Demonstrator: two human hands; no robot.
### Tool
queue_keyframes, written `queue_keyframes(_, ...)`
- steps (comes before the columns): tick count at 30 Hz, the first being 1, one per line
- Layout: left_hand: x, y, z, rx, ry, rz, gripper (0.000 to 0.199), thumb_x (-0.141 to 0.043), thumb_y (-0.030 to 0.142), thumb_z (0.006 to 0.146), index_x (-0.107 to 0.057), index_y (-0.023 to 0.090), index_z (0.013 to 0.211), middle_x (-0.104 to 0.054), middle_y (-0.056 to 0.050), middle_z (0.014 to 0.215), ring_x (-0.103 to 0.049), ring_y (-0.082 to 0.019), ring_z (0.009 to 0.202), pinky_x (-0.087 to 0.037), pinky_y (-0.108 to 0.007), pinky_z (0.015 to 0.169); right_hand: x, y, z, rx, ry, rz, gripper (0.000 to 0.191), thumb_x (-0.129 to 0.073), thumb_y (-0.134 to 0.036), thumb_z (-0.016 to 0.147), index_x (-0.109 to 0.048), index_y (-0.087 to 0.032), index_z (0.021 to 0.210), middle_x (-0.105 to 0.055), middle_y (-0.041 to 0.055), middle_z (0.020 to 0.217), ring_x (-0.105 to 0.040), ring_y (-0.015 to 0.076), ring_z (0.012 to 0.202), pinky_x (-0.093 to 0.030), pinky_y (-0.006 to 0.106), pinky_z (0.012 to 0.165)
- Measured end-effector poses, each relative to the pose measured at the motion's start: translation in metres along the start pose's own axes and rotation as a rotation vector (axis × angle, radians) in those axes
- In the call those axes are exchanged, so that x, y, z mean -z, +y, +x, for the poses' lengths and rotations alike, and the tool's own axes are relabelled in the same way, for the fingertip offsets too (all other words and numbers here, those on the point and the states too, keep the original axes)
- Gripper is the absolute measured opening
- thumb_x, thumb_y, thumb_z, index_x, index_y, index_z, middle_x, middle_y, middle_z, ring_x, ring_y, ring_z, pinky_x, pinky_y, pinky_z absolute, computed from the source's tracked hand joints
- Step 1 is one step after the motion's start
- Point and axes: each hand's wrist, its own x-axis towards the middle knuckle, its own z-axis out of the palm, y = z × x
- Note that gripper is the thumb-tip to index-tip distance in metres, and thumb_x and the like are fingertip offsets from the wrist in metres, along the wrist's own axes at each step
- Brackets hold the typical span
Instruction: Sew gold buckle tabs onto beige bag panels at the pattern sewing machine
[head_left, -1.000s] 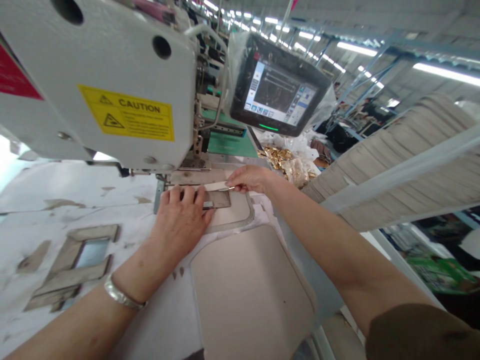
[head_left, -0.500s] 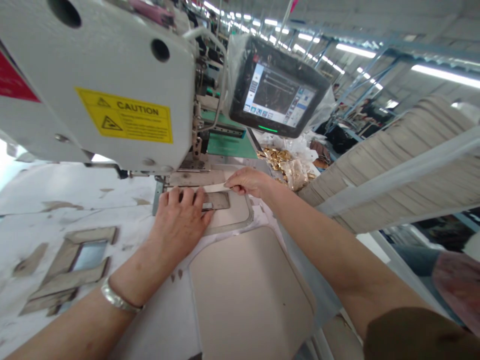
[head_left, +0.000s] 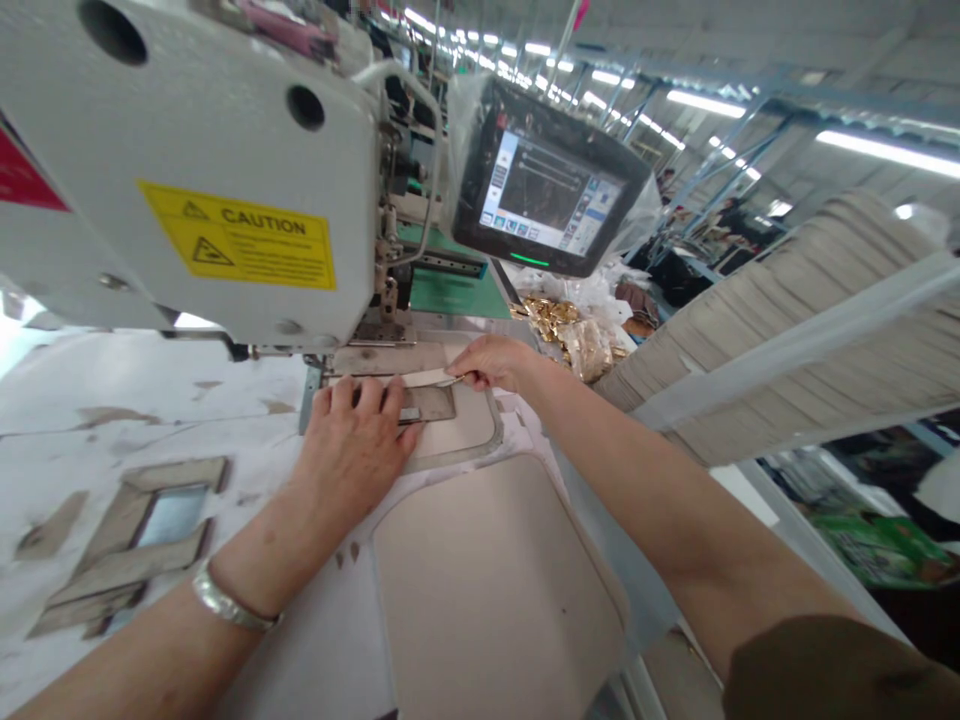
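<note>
My right hand (head_left: 491, 362) pinches the right end of a narrow cream strip (head_left: 426, 378) between thumb and fingers. The strip runs left toward the fingertips of my left hand (head_left: 358, 425). That hand lies palm down with its fingers stretched out, over the left side of a beige panel (head_left: 474, 425) with a rounded corner. A rectangular recess (head_left: 439, 404) shows in the panel between my hands, with a small metallic piece (head_left: 409, 414) at its left. What lies under my left palm is hidden. Nearer to me is a larger beige panel (head_left: 499, 580) with rounded corners.
A sewing machine head (head_left: 247, 180) with a yellow caution label overhangs the work at the left. Behind stands a screen (head_left: 551, 185). Gold metal parts (head_left: 551, 318) lie beyond my right hand. Taped frame-shaped pieces (head_left: 142, 530) lie at left, and a wrapped stack (head_left: 795, 330) leans at right.
The camera view has shifted slightly, so the machine and screen sit a little further left. Both hands stay nearly in place, my right hand still on the strip's end.
</note>
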Motion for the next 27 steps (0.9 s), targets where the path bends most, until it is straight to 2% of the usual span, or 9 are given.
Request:
queue_keyframes(5, 0.002, 0.000, 0.000, -0.002, -0.005, 0.014, 0.051, -0.041, 0.040, 0.092, -0.052, 0.009, 0.131, -0.060, -0.023, 0.110, -0.052, -0.041, 0.106, -0.041, -0.051, 0.083, 0.000, 0.001, -0.001, 0.001, 0.006, -0.020, 0.036, -0.071, -0.003, 0.073, -0.049, -0.013, 0.047, -0.044, -0.0047, 0.034, -0.037, 0.0045, 0.034, -0.028, 0.014, 0.034)
queue_keyframes(17, 0.002, 0.000, -0.001, -0.001, 0.012, 0.003, 0.051, -0.042, 0.040, 0.092, -0.054, 0.009, 0.131, -0.060, -0.023, 0.110, -0.052, -0.041, 0.107, -0.041, -0.052, 0.084, -0.005, -0.001, -0.003, 0.015, 0.080, -0.117, 0.035, -0.066, -0.002, 0.072, -0.047, -0.014, 0.045, -0.044, -0.0049, 0.032, -0.036, 0.0041, 0.030, -0.029, 0.014, 0.032)
queue_keyframes(24, 0.001, -0.001, 0.000, -0.010, 0.013, 0.026, 0.052, -0.040, 0.041, 0.093, -0.053, 0.009, 0.131, -0.060, -0.022, 0.110, -0.052, -0.040, 0.106, -0.042, -0.050, 0.083, -0.010, 0.005, 0.003, 0.097, 0.183, -0.294, 0.028, -0.067, -0.004, 0.070, -0.052, -0.015, 0.050, -0.047, -0.0051, 0.035, -0.041, 0.0061, 0.031, -0.035, 0.016, 0.033)
queue_keyframes(27, 0.001, 0.000, 0.000, -0.008, 0.028, 0.042, 0.051, -0.041, 0.041, 0.092, -0.054, 0.010, 0.130, -0.061, -0.021, 0.108, -0.053, -0.038, 0.105, -0.043, -0.050, 0.084, -0.011, 0.006, 0.007, 0.072, 0.176, -0.347, 0.029, -0.068, -0.006, 0.070, -0.051, -0.016, 0.049, -0.048, -0.0038, 0.035, -0.044, 0.0081, 0.031, -0.039, 0.018, 0.034)
